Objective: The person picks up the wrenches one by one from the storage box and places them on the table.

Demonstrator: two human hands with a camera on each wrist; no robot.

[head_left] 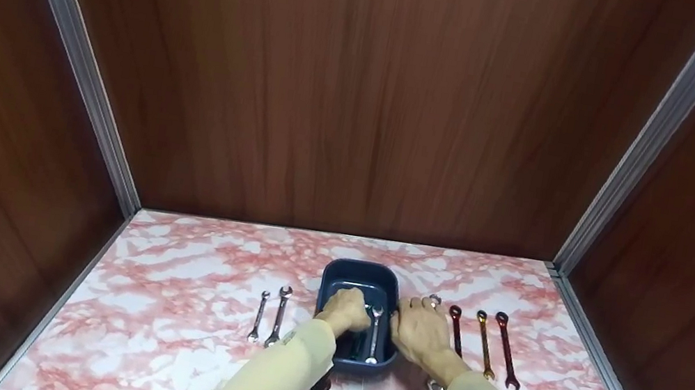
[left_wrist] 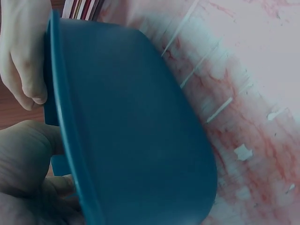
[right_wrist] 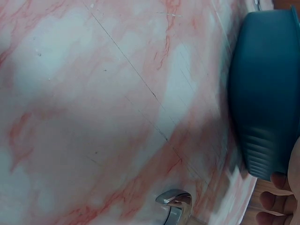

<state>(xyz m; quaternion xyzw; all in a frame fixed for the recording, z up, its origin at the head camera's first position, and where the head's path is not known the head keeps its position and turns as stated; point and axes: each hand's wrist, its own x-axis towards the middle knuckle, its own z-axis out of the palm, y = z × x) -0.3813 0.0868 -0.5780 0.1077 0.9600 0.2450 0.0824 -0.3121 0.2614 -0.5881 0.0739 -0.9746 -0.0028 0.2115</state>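
Note:
A dark blue bin [head_left: 347, 365] stands on the table, with a silver wrench [head_left: 374, 337] lying inside along its right side. My left hand [head_left: 348, 308] reaches down into the bin with its fingers bent; whatever lies under them is hidden. In the left wrist view the bin's wall [left_wrist: 136, 117] covers part of that hand [left_wrist: 28, 159]. At the bin's right rim rests my right hand [head_left: 420, 327], its fingers fairly straight and pointing away. Beneath that hand and wrist, ends of silver wrench metal [head_left: 434, 387] stick out. The right fingertips [right_wrist: 276, 202] show beside the bin's end in the right wrist view.
Two silver wrenches [head_left: 279, 316] lie left of the bin. To its right are a dark red wrench [head_left: 456, 330], a gold one [head_left: 485, 345] and a red one [head_left: 507, 352]. Wooden panels [head_left: 360, 119] enclose the marbled pink and white table [head_left: 180, 308].

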